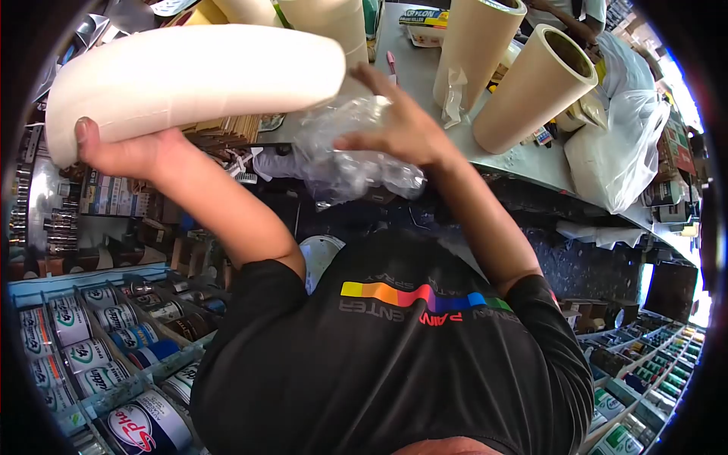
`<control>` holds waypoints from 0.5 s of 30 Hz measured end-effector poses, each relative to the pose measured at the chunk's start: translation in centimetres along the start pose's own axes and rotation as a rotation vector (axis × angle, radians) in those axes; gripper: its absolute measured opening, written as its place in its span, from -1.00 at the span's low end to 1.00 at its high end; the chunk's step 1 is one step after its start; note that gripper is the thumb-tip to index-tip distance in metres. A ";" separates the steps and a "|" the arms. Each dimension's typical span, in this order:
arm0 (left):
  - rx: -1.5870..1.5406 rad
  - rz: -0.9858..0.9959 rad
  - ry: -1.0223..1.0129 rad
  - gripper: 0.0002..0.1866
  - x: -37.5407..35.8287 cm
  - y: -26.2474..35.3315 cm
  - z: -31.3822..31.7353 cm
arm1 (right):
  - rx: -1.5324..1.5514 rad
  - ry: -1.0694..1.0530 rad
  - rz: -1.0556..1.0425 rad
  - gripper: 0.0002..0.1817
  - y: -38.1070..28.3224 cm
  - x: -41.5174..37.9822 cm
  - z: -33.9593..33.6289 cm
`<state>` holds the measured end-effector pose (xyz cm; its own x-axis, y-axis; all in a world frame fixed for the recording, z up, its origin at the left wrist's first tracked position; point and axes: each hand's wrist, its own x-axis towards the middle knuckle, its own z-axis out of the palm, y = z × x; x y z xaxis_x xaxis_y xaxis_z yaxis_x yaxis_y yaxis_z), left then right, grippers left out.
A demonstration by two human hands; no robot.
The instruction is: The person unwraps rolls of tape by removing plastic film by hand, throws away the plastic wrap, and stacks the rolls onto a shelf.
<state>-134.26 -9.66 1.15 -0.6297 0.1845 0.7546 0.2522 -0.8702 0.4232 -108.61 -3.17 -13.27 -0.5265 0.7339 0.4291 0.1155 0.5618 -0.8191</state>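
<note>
A large cream-coloured roll (197, 83), apparently of paper, lies level across the upper left of the view. My left hand (125, 152) is shut round its underside near the left end, thumb showing on the near face. Close to the roll's right end is my right hand (398, 125), with its fingers and thumb spread apart. Crumpled clear plastic wrap (356, 163) hangs beneath the roll, overlapping the thumb of my right hand in this view.
Two similar upright rolls, a left one (474, 45) and a right one (535, 91), stand on the counter (413, 68). Beside them sits a stuffed white plastic bag (614, 152). Paint cans (148, 421) fill shelves at lower left. Another person's arm (565, 19) shows at top right.
</note>
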 end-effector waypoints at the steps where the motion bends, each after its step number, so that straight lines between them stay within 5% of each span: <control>1: -0.028 0.005 0.002 -0.19 -0.1 -0.5 0.0 | 0.084 -0.038 0.055 -0.13 -0.6 0.7 0.8; 4: -0.006 -0.009 0.006 -0.18 0.2 -0.7 0.1 | 0.156 -0.285 0.523 -0.19 -3.2 0.3 -0.6; 10: 0.155 -0.138 -0.003 -0.16 0.4 -3.7 -3.2 | -0.107 -0.306 0.451 -0.40 0.3 -4.2 -4.0; 13: 0.127 -0.185 -0.005 -0.15 1.2 -3.8 -3.3 | -0.387 -0.173 0.438 -0.44 3.5 -7.0 -5.9; 15: -0.033 -0.255 -0.006 -0.23 2.0 -3.2 -3.8 | -0.200 0.015 0.552 -0.47 4.4 -8.8 -7.0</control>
<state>-139.12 -8.20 -0.55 -0.6658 0.4028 0.6281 0.0611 -0.8096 0.5839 -97.62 -4.46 -18.01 -0.3311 0.9430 -0.0342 0.5269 0.1548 -0.8357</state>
